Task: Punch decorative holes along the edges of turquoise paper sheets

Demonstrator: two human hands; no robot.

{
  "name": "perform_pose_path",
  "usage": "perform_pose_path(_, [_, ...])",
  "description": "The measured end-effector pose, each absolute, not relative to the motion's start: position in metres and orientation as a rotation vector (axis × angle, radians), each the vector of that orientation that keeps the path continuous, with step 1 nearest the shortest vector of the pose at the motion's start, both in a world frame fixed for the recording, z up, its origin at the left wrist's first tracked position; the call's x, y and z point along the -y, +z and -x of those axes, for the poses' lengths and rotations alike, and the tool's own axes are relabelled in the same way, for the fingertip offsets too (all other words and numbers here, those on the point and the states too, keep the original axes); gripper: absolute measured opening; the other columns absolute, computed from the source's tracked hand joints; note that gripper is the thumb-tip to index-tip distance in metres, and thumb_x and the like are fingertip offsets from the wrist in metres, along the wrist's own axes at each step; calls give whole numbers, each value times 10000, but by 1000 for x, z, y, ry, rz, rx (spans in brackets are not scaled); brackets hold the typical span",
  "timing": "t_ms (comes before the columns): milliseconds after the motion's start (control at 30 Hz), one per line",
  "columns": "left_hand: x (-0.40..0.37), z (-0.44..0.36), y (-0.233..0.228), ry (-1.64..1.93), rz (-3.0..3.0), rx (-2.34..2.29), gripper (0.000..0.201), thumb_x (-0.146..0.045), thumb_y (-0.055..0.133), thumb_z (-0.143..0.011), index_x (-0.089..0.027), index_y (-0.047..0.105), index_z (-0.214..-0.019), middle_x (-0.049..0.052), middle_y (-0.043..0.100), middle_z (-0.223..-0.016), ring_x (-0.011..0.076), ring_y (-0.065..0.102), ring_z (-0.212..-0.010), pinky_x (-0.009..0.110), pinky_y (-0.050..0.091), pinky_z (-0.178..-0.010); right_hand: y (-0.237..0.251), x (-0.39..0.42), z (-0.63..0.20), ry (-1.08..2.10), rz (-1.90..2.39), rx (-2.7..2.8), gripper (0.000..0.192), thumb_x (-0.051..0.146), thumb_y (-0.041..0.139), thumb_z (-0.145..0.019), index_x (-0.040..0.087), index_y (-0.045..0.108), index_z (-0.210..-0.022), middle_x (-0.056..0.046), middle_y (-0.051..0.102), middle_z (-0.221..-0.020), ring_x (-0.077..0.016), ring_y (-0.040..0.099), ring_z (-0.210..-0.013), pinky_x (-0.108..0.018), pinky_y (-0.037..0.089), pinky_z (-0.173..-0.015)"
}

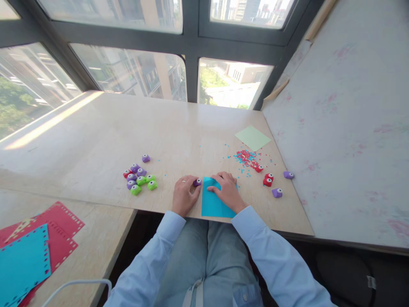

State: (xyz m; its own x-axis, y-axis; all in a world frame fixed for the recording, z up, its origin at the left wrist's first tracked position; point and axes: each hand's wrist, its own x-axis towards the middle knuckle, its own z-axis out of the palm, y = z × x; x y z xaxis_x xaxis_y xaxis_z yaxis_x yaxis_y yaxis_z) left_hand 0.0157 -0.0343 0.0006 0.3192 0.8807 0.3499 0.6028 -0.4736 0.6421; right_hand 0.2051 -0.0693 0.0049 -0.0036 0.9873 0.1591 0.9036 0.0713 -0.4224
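Note:
A small purple craft punch (197,182) with a white button is held in the fingers of my left hand (186,194), close to the left edge of a blue sheet of paper (214,204). My right hand (227,191) lies on that sheet, thumb and fingers apart, touching its upper right part. The blue sheet rests flat near the table's front edge. The underside of the punch is hidden, so I cannot tell whether paper sits in its slot.
Left are several purple, red and green punches (139,179). Right are red punches (268,180), purple punches (277,193), red and blue confetti (246,158) and a pale green sheet (253,137). Punched blue paper (25,260) and red paper (65,217) lie lower left, near a white cable (79,282).

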Motion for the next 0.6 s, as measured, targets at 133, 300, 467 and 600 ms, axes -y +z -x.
perform_pose_path(133, [34, -14, -7, 1014, -2154, -1336, 186, -257, 628, -852, -239, 705, -1020, 61, 743, -1018, 264, 627, -1086, 458, 469, -1000, 0, 72, -206, 256, 1824, 1916, 322, 430, 688, -859, 276, 690, -1141, -103, 621, -1118, -301, 533, -1075, -458, 401, -917])
perform_pose_path(300, [34, -12, -13, 1001, -2116, -1344, 218, -265, 647, -847, -262, 724, -1052, 64, 726, -1071, 275, 613, -1125, 458, 477, -1002, -2, 75, -206, 230, 1754, 1933, 300, 420, 652, -890, 281, 696, -1153, -105, 626, -1156, -295, 537, -1091, -457, 398, -933])
perform_pose_path(467, [34, -12, -13, 993, -2112, -1362, 243, -254, 648, -845, -264, 724, -1075, 72, 712, -1084, 284, 608, -1129, 460, 476, -1001, 1, 77, -204, 256, 1749, 1962, 376, 414, 640, -899, 283, 647, -1251, -107, 620, -1231, -302, 518, -1157, -470, 397, -968])
perform_pose_path(600, [34, -12, -12, 964, -2140, -1365, 245, -259, 642, -852, -263, 722, -1083, 79, 714, -1070, 291, 603, -1135, 470, 482, -989, 2, 76, -202, 242, 1774, 1965, 425, 450, 652, -884, 249, 638, -1258, -117, 605, -1264, -309, 501, -1183, -464, 386, -982])
